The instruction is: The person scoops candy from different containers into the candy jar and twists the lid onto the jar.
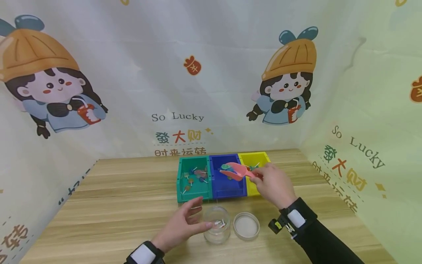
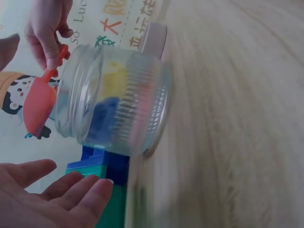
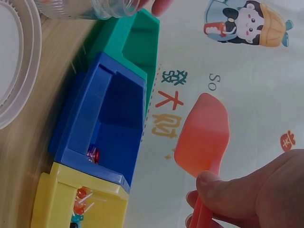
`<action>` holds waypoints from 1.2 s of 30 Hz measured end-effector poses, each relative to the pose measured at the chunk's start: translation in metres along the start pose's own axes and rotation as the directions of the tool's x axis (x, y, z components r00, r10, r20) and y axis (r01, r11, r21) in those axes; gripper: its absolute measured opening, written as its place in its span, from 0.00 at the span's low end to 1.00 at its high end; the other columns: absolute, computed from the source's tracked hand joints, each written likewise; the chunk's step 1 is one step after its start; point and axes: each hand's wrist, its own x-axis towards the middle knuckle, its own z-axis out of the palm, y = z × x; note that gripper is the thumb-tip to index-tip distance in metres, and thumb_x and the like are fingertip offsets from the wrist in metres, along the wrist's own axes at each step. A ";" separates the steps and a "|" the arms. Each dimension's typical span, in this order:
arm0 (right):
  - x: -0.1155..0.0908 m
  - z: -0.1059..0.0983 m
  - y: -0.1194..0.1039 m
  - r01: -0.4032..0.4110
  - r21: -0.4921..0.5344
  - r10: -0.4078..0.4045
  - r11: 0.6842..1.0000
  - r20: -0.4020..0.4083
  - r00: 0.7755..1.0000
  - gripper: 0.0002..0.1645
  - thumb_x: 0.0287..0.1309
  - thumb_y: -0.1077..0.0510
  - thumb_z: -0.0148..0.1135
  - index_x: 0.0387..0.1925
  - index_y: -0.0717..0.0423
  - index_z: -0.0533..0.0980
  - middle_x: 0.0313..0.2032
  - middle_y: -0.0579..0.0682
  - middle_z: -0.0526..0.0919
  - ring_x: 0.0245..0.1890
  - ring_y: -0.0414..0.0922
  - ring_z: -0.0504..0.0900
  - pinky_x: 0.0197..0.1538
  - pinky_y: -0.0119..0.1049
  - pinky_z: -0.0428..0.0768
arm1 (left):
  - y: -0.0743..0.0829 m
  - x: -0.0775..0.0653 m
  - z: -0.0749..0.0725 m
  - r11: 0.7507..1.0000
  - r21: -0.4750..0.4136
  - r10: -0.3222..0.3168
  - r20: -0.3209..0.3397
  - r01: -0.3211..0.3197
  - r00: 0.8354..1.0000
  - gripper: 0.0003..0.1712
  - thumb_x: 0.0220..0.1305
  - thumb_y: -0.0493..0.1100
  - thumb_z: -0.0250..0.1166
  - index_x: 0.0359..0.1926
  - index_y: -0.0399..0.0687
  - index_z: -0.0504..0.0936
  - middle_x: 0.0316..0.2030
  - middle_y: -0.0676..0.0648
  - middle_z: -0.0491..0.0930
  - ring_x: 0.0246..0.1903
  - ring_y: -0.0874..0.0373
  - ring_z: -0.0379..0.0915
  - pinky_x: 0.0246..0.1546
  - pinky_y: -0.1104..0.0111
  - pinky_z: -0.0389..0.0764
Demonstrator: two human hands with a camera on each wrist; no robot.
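Note:
My right hand (image 1: 275,185) grips the handle of a coral-pink scoop (image 3: 204,135), held up over the blue bin (image 1: 229,191). Something green and blue shows at the scoop's bowl in the head view; whether it lies in the scoop or behind it I cannot tell. My left hand (image 1: 182,225) is beside a clear glass jar (image 2: 130,102), its fingers spread and relaxed, a gap between them in the left wrist view. White sticks and a reddish bit show inside the open, upright jar.
The blue bin stands between a green bin (image 1: 197,193) and a yellow bin (image 1: 252,190), joined in a row. Small candy-like pieces on sticks (image 1: 187,189) lie in the bins. Right of the jar is a round lid (image 1: 246,226). A printed cloth (image 1: 227,91) hangs behind the wooden table (image 1: 132,190).

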 end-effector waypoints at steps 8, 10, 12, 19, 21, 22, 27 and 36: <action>-0.012 -0.002 0.003 0.007 0.021 -0.007 1.000 -0.004 1.000 0.15 0.70 0.55 0.75 0.51 0.60 0.90 0.34 0.54 0.78 0.33 0.48 0.73 0.33 0.37 0.72 | -0.006 0.000 0.013 0.997 0.047 -0.057 0.074 0.054 0.996 0.57 0.67 0.55 0.80 0.85 0.39 0.60 0.81 0.29 0.64 0.78 0.28 0.65 0.77 0.37 0.71; -0.015 -0.003 0.004 0.015 0.019 -0.015 1.000 -0.004 1.000 0.15 0.71 0.55 0.75 0.52 0.60 0.90 0.34 0.54 0.78 0.33 0.48 0.73 0.33 0.37 0.71 | -0.008 0.001 0.015 0.998 0.050 -0.054 0.078 0.050 0.995 0.57 0.66 0.55 0.81 0.84 0.38 0.61 0.81 0.29 0.64 0.78 0.28 0.66 0.77 0.37 0.71; -0.017 -0.005 0.004 0.027 0.011 -0.027 1.000 -0.008 1.000 0.15 0.70 0.55 0.75 0.52 0.60 0.90 0.35 0.54 0.79 0.33 0.48 0.73 0.33 0.37 0.72 | -0.009 0.002 0.017 0.998 0.056 -0.037 0.077 0.033 0.996 0.57 0.64 0.54 0.82 0.83 0.37 0.62 0.81 0.29 0.65 0.77 0.29 0.67 0.77 0.38 0.72; -0.029 -0.014 0.003 0.065 -0.009 -0.065 0.998 -0.016 0.998 0.15 0.70 0.53 0.76 0.52 0.58 0.90 0.36 0.52 0.81 0.33 0.46 0.74 0.33 0.35 0.72 | -0.009 0.005 0.021 0.996 0.093 -0.023 0.075 0.016 0.997 0.56 0.63 0.52 0.83 0.83 0.38 0.63 0.78 0.31 0.69 0.75 0.31 0.71 0.76 0.41 0.76; -0.032 -0.016 0.003 0.079 -0.019 -0.079 0.997 -0.022 0.997 0.16 0.69 0.53 0.77 0.52 0.58 0.91 0.35 0.51 0.81 0.33 0.45 0.74 0.33 0.34 0.71 | -0.009 0.006 0.022 0.997 0.079 -0.023 0.067 0.018 0.997 0.55 0.63 0.50 0.84 0.82 0.39 0.64 0.77 0.32 0.70 0.75 0.30 0.70 0.75 0.38 0.74; -0.034 -0.017 0.003 0.083 -0.023 -0.084 0.996 -0.023 0.996 0.16 0.68 0.53 0.77 0.52 0.58 0.91 0.35 0.51 0.81 0.33 0.45 0.74 0.33 0.34 0.71 | -0.009 0.006 0.023 0.997 0.081 -0.024 0.065 0.019 0.998 0.55 0.63 0.49 0.84 0.82 0.39 0.64 0.77 0.32 0.71 0.75 0.31 0.71 0.76 0.38 0.74; -0.042 -0.021 0.003 0.109 -0.024 -0.110 0.994 -0.036 0.993 0.16 0.67 0.54 0.78 0.51 0.58 0.91 0.34 0.49 0.80 0.32 0.44 0.73 0.33 0.33 0.69 | -0.010 0.006 0.024 0.998 0.068 -0.006 0.050 0.003 0.999 0.52 0.63 0.43 0.83 0.81 0.38 0.66 0.74 0.34 0.73 0.73 0.32 0.73 0.76 0.38 0.74; -0.052 -0.026 0.007 0.157 -0.020 -0.159 0.987 -0.070 0.985 0.14 0.65 0.54 0.80 0.49 0.55 0.91 0.34 0.47 0.81 0.31 0.41 0.73 0.31 0.31 0.69 | -0.012 0.006 0.024 0.997 0.080 0.009 0.047 -0.013 0.999 0.47 0.65 0.45 0.82 0.78 0.39 0.70 0.71 0.36 0.77 0.71 0.35 0.76 0.74 0.39 0.76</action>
